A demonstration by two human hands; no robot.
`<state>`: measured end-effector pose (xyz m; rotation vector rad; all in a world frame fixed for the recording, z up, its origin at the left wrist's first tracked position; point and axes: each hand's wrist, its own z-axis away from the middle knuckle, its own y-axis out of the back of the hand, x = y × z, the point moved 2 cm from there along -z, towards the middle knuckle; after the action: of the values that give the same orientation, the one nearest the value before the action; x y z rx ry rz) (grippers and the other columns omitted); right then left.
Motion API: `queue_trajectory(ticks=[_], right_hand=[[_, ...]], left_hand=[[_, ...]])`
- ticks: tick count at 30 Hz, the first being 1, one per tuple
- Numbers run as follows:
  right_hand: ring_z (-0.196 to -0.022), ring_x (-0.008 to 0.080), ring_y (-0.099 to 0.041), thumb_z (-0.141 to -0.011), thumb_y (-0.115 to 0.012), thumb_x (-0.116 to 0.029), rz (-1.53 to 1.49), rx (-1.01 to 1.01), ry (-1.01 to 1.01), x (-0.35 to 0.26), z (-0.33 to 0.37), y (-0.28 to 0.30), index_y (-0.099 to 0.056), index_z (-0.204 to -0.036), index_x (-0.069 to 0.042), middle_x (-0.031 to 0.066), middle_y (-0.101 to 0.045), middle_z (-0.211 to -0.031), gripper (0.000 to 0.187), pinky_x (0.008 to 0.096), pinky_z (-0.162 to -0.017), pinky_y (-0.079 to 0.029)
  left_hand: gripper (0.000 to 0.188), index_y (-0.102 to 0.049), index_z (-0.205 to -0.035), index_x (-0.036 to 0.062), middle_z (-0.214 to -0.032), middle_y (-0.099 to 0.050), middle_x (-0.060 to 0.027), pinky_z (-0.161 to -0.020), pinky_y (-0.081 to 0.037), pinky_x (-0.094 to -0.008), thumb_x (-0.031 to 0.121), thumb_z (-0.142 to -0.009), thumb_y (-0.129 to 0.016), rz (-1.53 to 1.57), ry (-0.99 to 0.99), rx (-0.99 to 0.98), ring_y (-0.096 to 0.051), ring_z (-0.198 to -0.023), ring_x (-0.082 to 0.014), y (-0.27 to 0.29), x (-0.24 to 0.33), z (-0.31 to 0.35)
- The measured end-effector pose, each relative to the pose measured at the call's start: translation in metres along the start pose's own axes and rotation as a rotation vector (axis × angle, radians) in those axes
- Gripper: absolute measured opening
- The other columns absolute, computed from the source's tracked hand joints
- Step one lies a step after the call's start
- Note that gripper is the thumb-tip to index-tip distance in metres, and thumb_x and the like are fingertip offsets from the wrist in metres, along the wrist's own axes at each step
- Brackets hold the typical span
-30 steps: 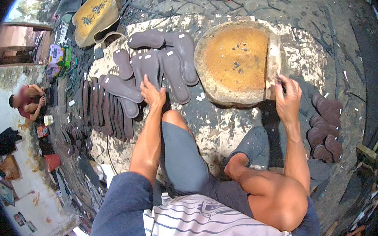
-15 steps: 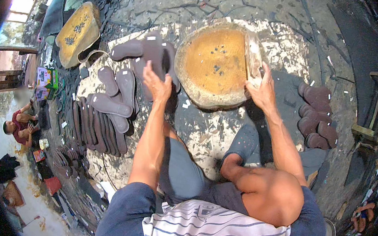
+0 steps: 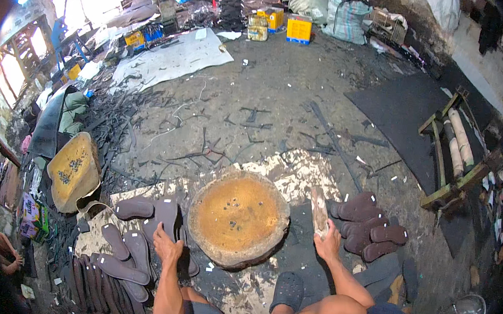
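My right hand (image 3: 328, 242) grips the lower end of a worn, pale stick of wood (image 3: 319, 212), right of a round wooden block (image 3: 237, 221). The block has a yellowish-brown top with small dark bits scattered on it. On the other side, my left hand (image 3: 167, 247) is open over dark brown shoe soles (image 3: 166, 210). Whether its fingertips touch them I cannot tell. More brown soles (image 3: 138, 250) lie fanned out by its left, with a row of soles (image 3: 93, 287) nearer me. Small stacks of soles (image 3: 366, 212) sit right of the stick.
A second wooden block (image 3: 74, 171) stands at the left. Dark scrap strips (image 3: 255, 115) litter the floor ahead. Far off are yellow crates (image 3: 298, 29) and a big sack (image 3: 346, 20). At the right, a wooden frame (image 3: 455, 151) holds rolls beside a black sheet (image 3: 393, 109).
The view has tilted up, showing more of the room. My right hand has moved the stick from the block's right edge off to the right. My left hand stays near the soles.
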<state>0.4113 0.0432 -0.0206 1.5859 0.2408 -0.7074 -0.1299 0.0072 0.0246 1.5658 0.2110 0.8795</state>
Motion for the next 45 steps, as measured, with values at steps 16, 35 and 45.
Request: queue_trajectory(ticks=[16, 35, 45], right_hand=[[-0.126, 0.0434, -0.051, -0.084, -0.073, -0.026, 0.029, 0.038, -0.077, 0.006, 0.001, -0.006, -0.034, -0.154, -0.012, 0.0239, -0.056, -0.135, 0.082, 0.0543, -0.107, -0.040], [-0.105, 0.0190, -0.065, -0.099, -0.059, -0.014, -1.370, -0.327, -0.267, -0.042, 0.018, -0.005, -0.049, -0.142, -0.006, 0.0071, -0.066, -0.119, 0.045, 0.0347, -0.091, -0.053], [-0.116, 0.0194, -0.062, -0.098, -0.066, -0.010, -1.419, -0.983, -0.036, -0.158, 0.088, 0.020, -0.024, -0.161, -0.010, 0.0150, -0.058, -0.134, 0.076, 0.0343, -0.098, -0.054]], left_hand=[[0.076, -0.054, -0.147, 0.0289, -0.137, -0.054, -0.0227, -0.103, -0.043, -0.0537, 0.021, -0.076, -0.078, 0.134, -1.049, -0.198, -0.052, -0.125, -0.0424, -0.034, 0.131, 0.024], [0.062, -0.059, -0.144, 0.0235, -0.144, -0.052, -0.0203, -0.103, -0.042, -0.0517, 0.035, -0.086, -0.079, 0.118, -0.865, 0.048, -0.049, -0.128, -0.0392, -0.057, 0.132, 0.147], [0.042, -0.057, -0.138, -0.0018, -0.117, -0.070, -0.0075, -0.088, -0.054, -0.0300, 0.016, -0.101, -0.065, 0.825, -0.179, -1.183, -0.067, -0.101, -0.0160, -0.041, 0.143, 0.189]])
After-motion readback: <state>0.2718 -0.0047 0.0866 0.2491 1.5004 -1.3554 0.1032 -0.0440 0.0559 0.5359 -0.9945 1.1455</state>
